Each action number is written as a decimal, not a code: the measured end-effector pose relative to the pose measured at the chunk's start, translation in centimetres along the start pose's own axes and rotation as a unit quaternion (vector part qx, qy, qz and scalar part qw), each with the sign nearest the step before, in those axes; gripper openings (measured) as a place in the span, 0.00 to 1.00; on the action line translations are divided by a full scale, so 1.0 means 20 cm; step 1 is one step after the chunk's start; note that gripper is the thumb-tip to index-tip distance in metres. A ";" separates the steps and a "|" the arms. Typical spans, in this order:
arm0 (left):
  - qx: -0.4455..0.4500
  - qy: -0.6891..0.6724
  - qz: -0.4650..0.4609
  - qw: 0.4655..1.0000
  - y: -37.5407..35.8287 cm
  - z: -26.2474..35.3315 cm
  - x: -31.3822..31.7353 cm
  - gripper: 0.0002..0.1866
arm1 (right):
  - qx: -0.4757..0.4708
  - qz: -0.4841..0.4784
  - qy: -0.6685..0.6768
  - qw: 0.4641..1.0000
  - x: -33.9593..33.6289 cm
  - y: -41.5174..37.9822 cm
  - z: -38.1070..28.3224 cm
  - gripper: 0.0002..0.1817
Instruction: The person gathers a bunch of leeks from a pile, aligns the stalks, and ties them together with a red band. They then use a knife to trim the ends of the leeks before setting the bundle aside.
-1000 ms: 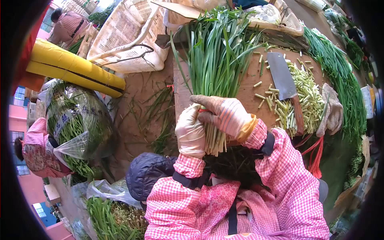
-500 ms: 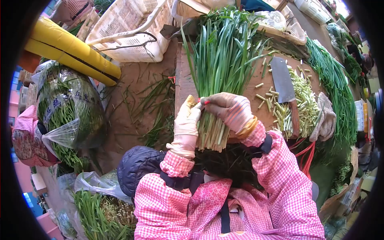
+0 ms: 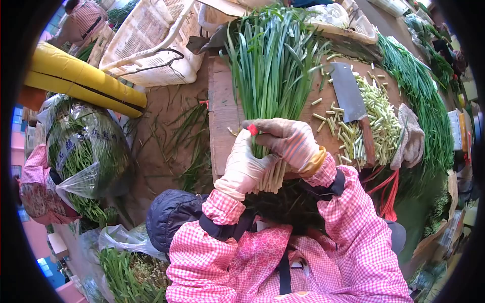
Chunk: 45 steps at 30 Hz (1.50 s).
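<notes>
A thick bundle of long green leafy stalks (image 3: 270,65) lies on the wooden board (image 3: 221,96), its pale cut ends pointing toward me. Around its lower part are both gloved hands. My left hand (image 3: 247,164) wraps the left side, thumb across the stalks. My right hand (image 3: 288,141) grips from the right, fingers bent near a small red tie (image 3: 252,130) at the bundle's upper left. To the right, a cleaver (image 3: 347,91) with a wooden handle lies beside a heap of short cut stem pieces (image 3: 379,106).
A knitted glove (image 3: 408,136) and red strings (image 3: 388,194) are at the board's right side. More green stalks (image 3: 419,96) lie beyond. White crates (image 3: 146,40) stand behind; a yellow roll (image 3: 86,78) and a plastic-wrapped bundle (image 3: 88,146) are at left. Other people are visible at left and upper left.
My left hand has moved lower and now wraps the bundle's side instead of pinching at the red tie. My right hand has shifted slightly left. The whole view has shifted a little.
</notes>
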<state>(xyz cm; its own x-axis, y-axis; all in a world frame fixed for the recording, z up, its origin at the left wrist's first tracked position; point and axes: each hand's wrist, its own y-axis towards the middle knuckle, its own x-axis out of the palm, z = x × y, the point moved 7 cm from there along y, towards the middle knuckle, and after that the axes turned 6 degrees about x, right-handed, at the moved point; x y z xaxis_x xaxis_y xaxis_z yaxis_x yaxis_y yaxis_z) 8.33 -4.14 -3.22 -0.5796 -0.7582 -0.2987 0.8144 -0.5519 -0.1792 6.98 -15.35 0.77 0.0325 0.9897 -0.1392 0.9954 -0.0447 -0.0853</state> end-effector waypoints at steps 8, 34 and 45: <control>-0.017 0.123 -0.011 0.992 0.01 0.05 -0.02 0.36 | 0.009 -0.014 -0.010 1.000 0.00 0.02 0.05 0.15; -0.237 -0.350 -0.157 0.893 0.34 0.01 -0.17 0.39 | 0.084 0.068 0.190 0.976 -0.14 -0.16 -0.06 0.10; -0.072 -0.503 -0.132 0.851 0.34 0.32 0.18 0.28 | -0.053 -0.124 -0.095 0.986 -0.17 -0.40 -0.22 0.11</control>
<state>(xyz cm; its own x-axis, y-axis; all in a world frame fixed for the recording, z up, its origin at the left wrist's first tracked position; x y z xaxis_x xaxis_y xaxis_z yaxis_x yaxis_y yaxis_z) 11.70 -12.81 0.51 -0.4160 -0.5677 0.7104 0.6052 -0.7559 -0.2496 -0.65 -17.80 6.34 -0.2205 0.9245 -0.3108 0.9748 0.2199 -0.0374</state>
